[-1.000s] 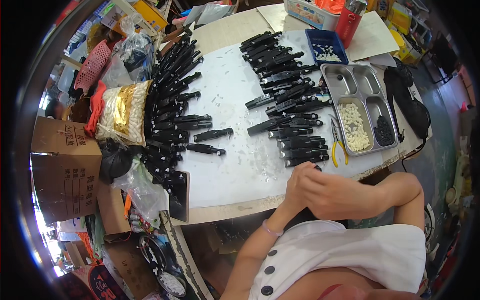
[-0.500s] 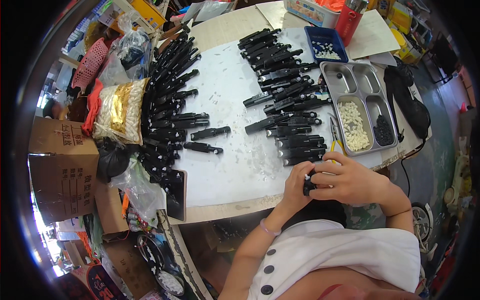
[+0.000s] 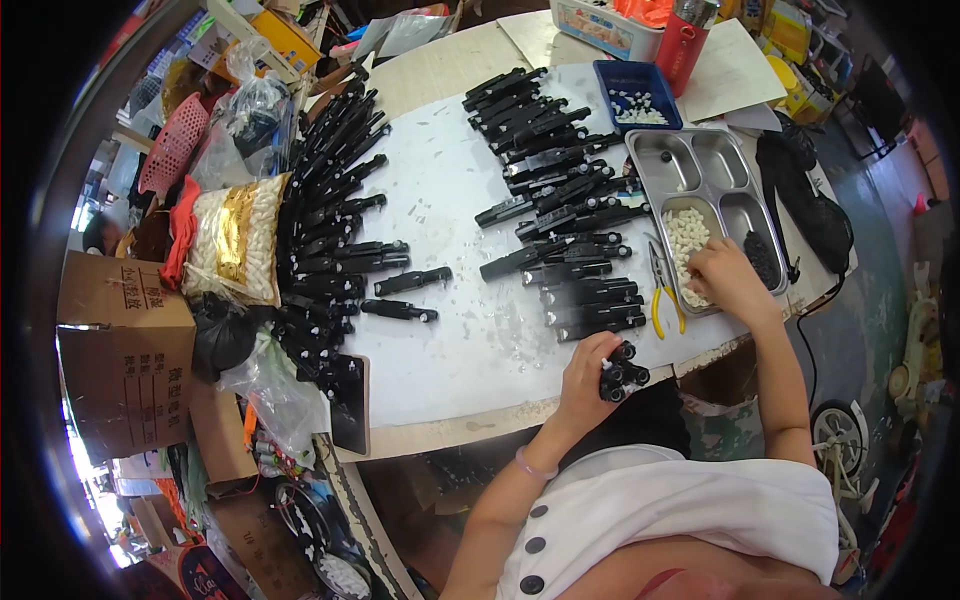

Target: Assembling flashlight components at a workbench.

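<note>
Left hand clasped around a bunch of black parts at the white table's near edge, right hand reaching into the metal tray, fingertips among white pieces, yellow-handled pliers just left of those fingers.

Both forearms come up from the lower edge, bare from the short white sleeves. The left hand sits near the body at the bench's near edge, its fingers curled shut in a grip around a small black piece, thumb side turned inward. A thin band circles the left wrist. The right arm stretches further forward and to the right, elbow bent, forearm rising steeply. The right hand is palm down, knuckles up, its fingers bent downward; the fingertips are hidden beneath the hand.
</note>
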`<state>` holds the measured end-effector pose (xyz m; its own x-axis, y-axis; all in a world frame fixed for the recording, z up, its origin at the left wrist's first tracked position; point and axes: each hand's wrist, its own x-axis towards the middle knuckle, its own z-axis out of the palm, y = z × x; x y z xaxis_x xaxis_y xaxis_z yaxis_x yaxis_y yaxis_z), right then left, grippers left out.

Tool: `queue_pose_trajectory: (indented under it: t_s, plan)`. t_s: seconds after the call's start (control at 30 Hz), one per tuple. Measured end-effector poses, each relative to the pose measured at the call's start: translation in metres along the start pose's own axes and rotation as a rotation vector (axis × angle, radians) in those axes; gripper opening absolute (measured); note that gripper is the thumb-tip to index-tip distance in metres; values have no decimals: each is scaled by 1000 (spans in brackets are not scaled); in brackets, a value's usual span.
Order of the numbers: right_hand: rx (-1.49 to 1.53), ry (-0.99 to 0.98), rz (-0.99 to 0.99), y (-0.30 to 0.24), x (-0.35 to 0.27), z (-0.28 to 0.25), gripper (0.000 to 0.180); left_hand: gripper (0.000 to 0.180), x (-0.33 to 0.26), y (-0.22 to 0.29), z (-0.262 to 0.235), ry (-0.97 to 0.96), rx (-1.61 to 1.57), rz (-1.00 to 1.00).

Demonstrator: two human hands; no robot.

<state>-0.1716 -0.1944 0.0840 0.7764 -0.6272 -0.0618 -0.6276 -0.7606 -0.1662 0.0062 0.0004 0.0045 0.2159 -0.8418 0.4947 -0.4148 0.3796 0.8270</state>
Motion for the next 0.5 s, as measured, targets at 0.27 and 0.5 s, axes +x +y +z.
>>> queue_pose_trajectory:
  t_s: [0.27,0.5]
  plan:
    - [133,168,8,-4,1,-11,13,80,-3,-1,-1,5,34,-10]
    - [457,120,-140,-45,-6,-22,18,78,-1,0,1,6,30,1]
